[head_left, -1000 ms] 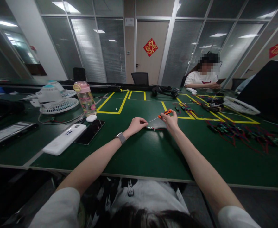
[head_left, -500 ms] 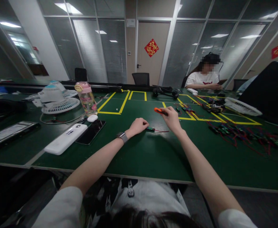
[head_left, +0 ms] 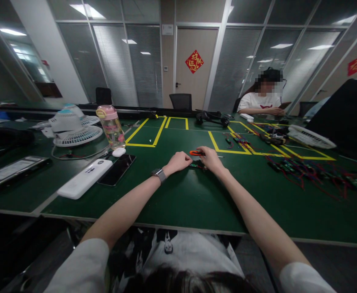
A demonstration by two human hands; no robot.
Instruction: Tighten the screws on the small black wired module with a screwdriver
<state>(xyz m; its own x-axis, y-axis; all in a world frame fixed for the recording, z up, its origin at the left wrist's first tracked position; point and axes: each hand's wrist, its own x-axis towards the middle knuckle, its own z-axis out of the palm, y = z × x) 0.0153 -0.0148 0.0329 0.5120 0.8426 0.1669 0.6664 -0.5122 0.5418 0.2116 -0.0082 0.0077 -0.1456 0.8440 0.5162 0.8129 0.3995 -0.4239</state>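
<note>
My left hand (head_left: 180, 161) is closed, its fingertips pinching the left end of a small green circuit board (head_left: 194, 165) just above or on the tabletop. My right hand (head_left: 211, 160) is wrapped round a slim orange-and-black tool (head_left: 196, 153) whose kind I cannot make out. The tool's orange end points left, over the board, and a thin pale shaft seems to stick out to the right of the hand. Right-hand fingers are at the board's right end, where the wires are partly hidden.
To the right lies a heap of wired circuit boards (head_left: 318, 175), with a few more boards (head_left: 241, 141) near yellow tape. On the left are a phone (head_left: 117, 170), a white power-bank-like device (head_left: 85, 179), a bottle (head_left: 113, 128) and fans (head_left: 75, 132). Another person (head_left: 260, 99) sits across the table.
My right hand has moved left and down with the orange tool, to the board's right end. My left hand still pinches the board, nearly unmoved.
</note>
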